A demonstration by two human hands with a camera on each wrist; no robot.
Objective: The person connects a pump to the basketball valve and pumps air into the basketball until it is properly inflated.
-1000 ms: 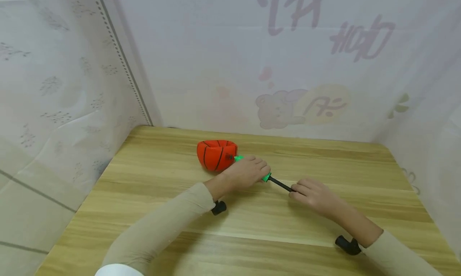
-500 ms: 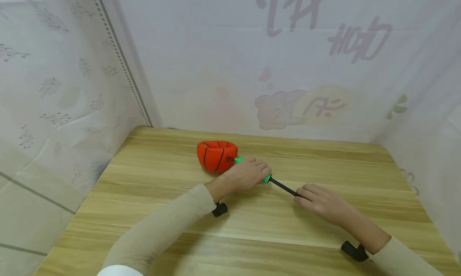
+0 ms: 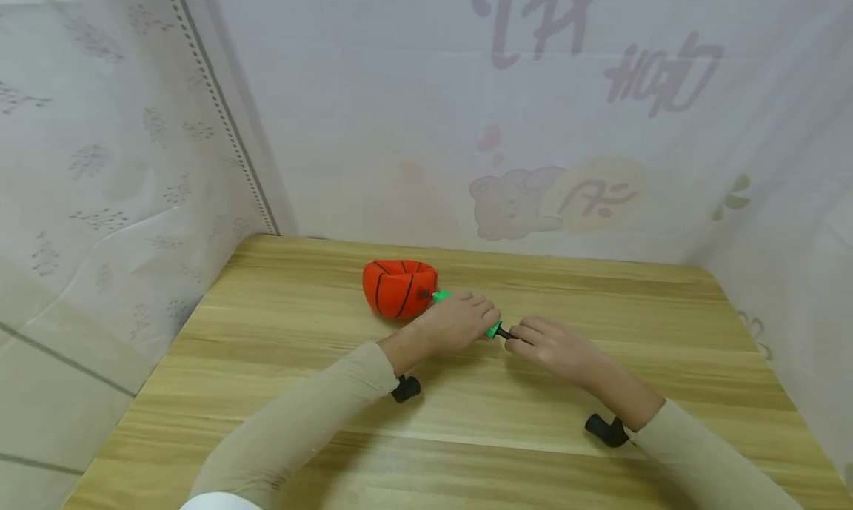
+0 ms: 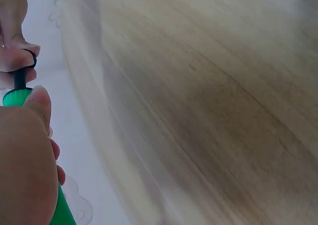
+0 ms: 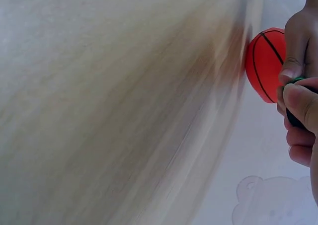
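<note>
An orange-red toy basketball sits on the table with its top caved in. In the head view, a green ball pump slants down to the right from it, its tip at the ball's right side. My left hand wraps around the green barrel and hides its middle. My right hand grips the end of the black plunger rod, close to the barrel; only a short length of rod shows. In the left wrist view the black handle lies between the right hand's fingers.
The wooden table ends at a printed cloth wall behind the ball, with more cloth at both sides. A black fitting at the left wrist and another at the right wrist hang over the tabletop.
My right hand first drew the plunger out a little to the lower right, then pushed it back toward the barrel, so less rod shows. The left hand and the ball stayed nearly still.
</note>
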